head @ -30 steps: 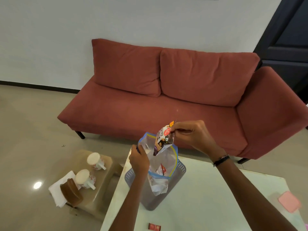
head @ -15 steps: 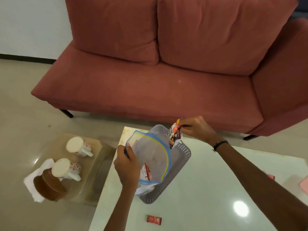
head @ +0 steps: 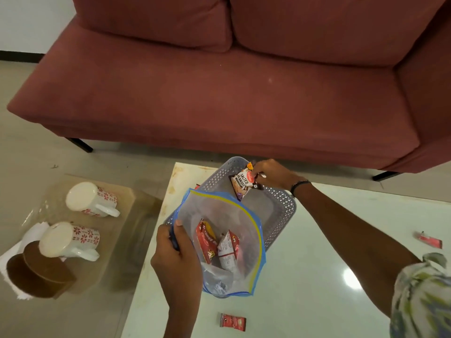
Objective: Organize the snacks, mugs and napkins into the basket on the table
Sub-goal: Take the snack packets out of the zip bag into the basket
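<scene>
the peanut packet [head: 242,182], pinched in the right hand [head: 273,175] over the basket [head: 280,211], bears the printed words "salted peanuts" in dark letters on a white panel. inside the clear zip bag [head: 227,240], gripped at its rim by the left hand [head: 174,254], the red packet [head: 206,241] shows partial lettering reading roughly "bhuj"; the rest is folded out of sight. print on the white packet [head: 228,250] beside it is too small to read. markings on the red sachet [head: 232,322] lying on the table [head: 305,289] are illegible.

Red-flowered white mugs [head: 91,200], grey basket [head: 280,206], maroon sofa [head: 219,93].
</scene>
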Tool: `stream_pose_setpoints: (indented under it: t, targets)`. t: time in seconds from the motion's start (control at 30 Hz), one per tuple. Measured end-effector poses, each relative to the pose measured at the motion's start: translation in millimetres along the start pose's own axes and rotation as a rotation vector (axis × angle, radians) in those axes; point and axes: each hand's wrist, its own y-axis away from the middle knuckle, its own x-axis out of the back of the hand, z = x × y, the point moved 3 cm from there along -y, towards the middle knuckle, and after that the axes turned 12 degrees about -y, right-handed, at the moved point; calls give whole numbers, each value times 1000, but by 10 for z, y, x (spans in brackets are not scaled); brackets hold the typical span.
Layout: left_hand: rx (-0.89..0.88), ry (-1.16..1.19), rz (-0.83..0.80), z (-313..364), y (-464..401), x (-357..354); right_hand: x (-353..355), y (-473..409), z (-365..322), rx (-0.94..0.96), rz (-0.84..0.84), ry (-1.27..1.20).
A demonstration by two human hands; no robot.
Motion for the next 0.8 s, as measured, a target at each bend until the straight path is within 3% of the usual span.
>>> stream_pose_setpoints:
  t: [0.2, 0.37, 0.53, 0.8]
  targets:
    - [10, 25, -17, -52, -27, -67, -359, 139, 94, -163, 273, -263]
    - [4, 39, -20, -85, -39, -113, -446, 67, 75, -221, 417, -247]
    - [3, 58, -14, -72, -27, -161, -248, -22, 45, -101, 403, -181]
    - [-38, 37, -5, -137, -43, -181, -288, -46, 74, -129, 390, -159]
